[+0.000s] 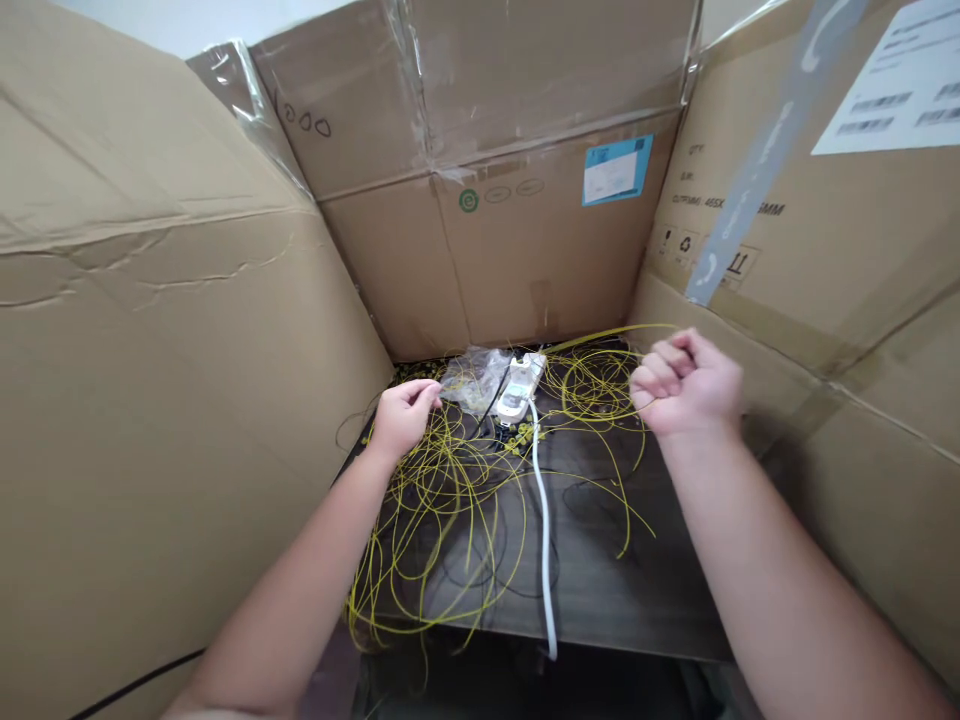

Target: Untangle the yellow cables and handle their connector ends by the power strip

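The right hand [694, 385] curls around a yellow strand [600, 337], right of centre; the left hand [405, 415], left of centre, presses its fingertips together (on what, I cannot tell). Mid-frame, left heap [446, 440] and right heap [596, 395] lie loose, untied.

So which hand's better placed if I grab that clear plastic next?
Left, probably: your left hand is right beside the clear plastic, though it looks pinched shut. Your right hand is on the other side of the white device and appears closed on a yellow strand.
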`<state>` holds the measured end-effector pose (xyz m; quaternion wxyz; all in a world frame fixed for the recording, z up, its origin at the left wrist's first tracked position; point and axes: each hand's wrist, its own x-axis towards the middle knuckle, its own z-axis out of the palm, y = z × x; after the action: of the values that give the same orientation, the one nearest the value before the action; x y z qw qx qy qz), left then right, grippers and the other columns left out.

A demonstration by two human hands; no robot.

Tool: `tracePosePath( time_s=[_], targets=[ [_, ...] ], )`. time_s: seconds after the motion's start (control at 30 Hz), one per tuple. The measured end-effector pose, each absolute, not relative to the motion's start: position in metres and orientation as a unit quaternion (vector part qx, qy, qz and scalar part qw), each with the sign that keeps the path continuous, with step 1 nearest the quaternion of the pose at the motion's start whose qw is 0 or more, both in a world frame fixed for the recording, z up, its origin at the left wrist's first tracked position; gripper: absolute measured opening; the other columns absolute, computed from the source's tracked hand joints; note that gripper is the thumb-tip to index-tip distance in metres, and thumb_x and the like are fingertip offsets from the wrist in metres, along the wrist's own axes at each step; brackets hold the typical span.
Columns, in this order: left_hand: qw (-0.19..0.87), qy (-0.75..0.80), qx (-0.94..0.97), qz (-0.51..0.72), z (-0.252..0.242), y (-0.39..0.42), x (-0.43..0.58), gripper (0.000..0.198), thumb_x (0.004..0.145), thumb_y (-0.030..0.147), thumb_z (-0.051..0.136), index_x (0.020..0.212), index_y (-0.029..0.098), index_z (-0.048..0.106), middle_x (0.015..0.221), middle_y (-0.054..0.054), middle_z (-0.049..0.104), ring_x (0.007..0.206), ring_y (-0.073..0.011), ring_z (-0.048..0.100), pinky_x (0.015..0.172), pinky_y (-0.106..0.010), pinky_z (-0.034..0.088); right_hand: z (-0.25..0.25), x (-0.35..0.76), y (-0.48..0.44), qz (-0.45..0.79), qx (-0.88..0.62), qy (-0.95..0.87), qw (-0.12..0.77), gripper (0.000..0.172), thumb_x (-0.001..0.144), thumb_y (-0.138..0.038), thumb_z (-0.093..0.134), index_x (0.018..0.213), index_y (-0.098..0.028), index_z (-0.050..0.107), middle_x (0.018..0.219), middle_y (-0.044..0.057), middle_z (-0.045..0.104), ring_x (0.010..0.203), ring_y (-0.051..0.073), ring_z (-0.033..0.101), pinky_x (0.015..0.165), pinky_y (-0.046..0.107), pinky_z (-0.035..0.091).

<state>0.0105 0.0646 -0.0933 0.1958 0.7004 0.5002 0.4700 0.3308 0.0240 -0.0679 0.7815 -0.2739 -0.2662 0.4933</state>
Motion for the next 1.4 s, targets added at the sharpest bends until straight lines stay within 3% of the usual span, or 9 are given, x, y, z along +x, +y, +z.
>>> tracePosePath(
  time_s=[0.1, 0.3, 0.53, 0.77, 0.9, 0.97, 1.07, 1.2, 1.4],
  targets=[
    [0.186, 0.528, 0.667, 0.492, -0.098, 0.069, -0.006, 0.025, 0.074, 0.036, 0.055, 0.069, 0.014, 0.066, 0.060, -0.002, 0.062, 0.051, -0.0098, 0.050, 0.052, -0.022, 0.042, -0.069, 0.344, 0.026, 0.442, -0.273, -0.245, 0.819, 0.022, 0.079, -0.027, 0.042, 0.059, -0.021, 0.036, 0.042, -0.008, 0.014, 0.033, 0.006, 0.009, 0.031, 0.021, 0.012],
    [0.225, 0.500, 0.651, 0.526, -0.092, 0.058, -0.004, 0.024, 0.075, 0.035, 0.056, 0.071, 0.014, 0.066, 0.060, -0.001, 0.061, 0.053, -0.0096, 0.051, 0.053, -0.021, 0.043, -0.078, 0.315, 0.021, 0.462, -0.333, -0.316, 0.759, 0.022, 0.075, -0.037, 0.054, 0.064, -0.020, 0.044, 0.044, -0.010, 0.019, 0.033, 0.004, 0.013, 0.029, 0.018, 0.012],
    [0.257, 0.465, 0.752, 0.391, -0.121, 0.049, 0.047, 0.022, 0.078, 0.033, 0.054, 0.079, 0.017, 0.069, 0.071, -0.003, 0.063, 0.054, -0.0101, 0.054, 0.053, -0.023, 0.045, -0.070, 0.298, 0.016, 0.424, -0.399, -0.425, 0.693, 0.025, 0.074, -0.041, 0.057, 0.069, -0.017, 0.053, 0.045, -0.009, 0.030, 0.032, 0.002, 0.022, 0.030, 0.016, 0.015],
    [0.113, 0.471, 0.849, 0.210, -0.145, 0.071, 0.090, 0.017, 0.076, 0.031, 0.057, 0.084, 0.023, 0.070, 0.082, -0.004, 0.066, 0.078, -0.0169, 0.058, 0.075, -0.028, 0.044, -0.053, 0.326, 0.093, 0.124, -0.597, -0.565, 0.556, 0.034, 0.077, -0.045, 0.049, 0.070, -0.014, 0.061, 0.054, 0.000, 0.050, 0.046, 0.009, 0.042, 0.046, 0.024, 0.034],
    [0.092, 0.515, 0.837, 0.157, -0.147, 0.076, 0.096, 0.017, 0.075, 0.034, 0.057, 0.079, 0.023, 0.070, 0.081, -0.004, 0.066, 0.079, -0.0188, 0.058, 0.072, -0.029, 0.044, -0.050, 0.341, 0.119, 0.022, -0.746, -0.516, 0.419, 0.041, 0.062, -0.044, 0.066, 0.087, -0.011, 0.061, 0.089, 0.016, 0.056, 0.078, 0.025, 0.055, 0.065, 0.039, 0.041],
    [0.083, 0.512, 0.842, 0.151, -0.148, 0.076, 0.096, 0.019, 0.076, 0.036, 0.056, 0.076, 0.023, 0.070, 0.080, -0.005, 0.066, 0.078, -0.0191, 0.059, 0.071, -0.029, 0.044, -0.052, 0.336, 0.107, -0.031, -0.743, -0.520, 0.419, 0.052, 0.059, -0.044, 0.069, 0.098, -0.011, 0.059, 0.106, 0.021, 0.049, 0.085, 0.029, 0.055, 0.069, 0.044, 0.041],
    [0.073, 0.498, 0.851, 0.152, -0.152, 0.076, 0.094, 0.022, 0.078, 0.038, 0.054, 0.076, 0.022, 0.069, 0.080, -0.005, 0.066, 0.078, -0.0200, 0.059, 0.070, -0.030, 0.043, -0.060, 0.317, 0.066, -0.104, -0.658, -0.595, 0.449, 0.047, 0.072, -0.045, 0.057, 0.109, -0.017, 0.056, 0.118, 0.017, 0.043, 0.082, 0.024, 0.056, 0.075, 0.042, 0.042],
    [0.050, 0.484, 0.862, 0.143, -0.157, 0.076, 0.094, 0.027, 0.081, 0.039, 0.048, 0.079, 0.021, 0.069, 0.083, -0.006, 0.066, 0.079, -0.0212, 0.059, 0.070, -0.031, 0.044, -0.088, 0.295, 0.020, -0.091, -0.607, -0.637, 0.467, 0.035, 0.078, -0.040, 0.050, 0.105, -0.019, 0.057, 0.114, 0.013, 0.048, 0.065, 0.014, 0.056, 0.073, 0.037, 0.047],
    [0.032, 0.493, 0.861, 0.124, -0.156, 0.070, 0.095, 0.030, 0.083, 0.041, 0.044, 0.083, 0.024, 0.069, 0.088, -0.006, 0.066, 0.082, -0.0198, 0.060, 0.071, -0.030, 0.045, -0.144, 0.296, 0.019, -0.070, -0.602, -0.625, 0.493, 0.024, 0.078, -0.037, 0.052, 0.090, -0.018, 0.060, 0.106, 0.011, 0.051, 0.059, 0.013, 0.056, 0.065, 0.035, 0.051]
  ],
)
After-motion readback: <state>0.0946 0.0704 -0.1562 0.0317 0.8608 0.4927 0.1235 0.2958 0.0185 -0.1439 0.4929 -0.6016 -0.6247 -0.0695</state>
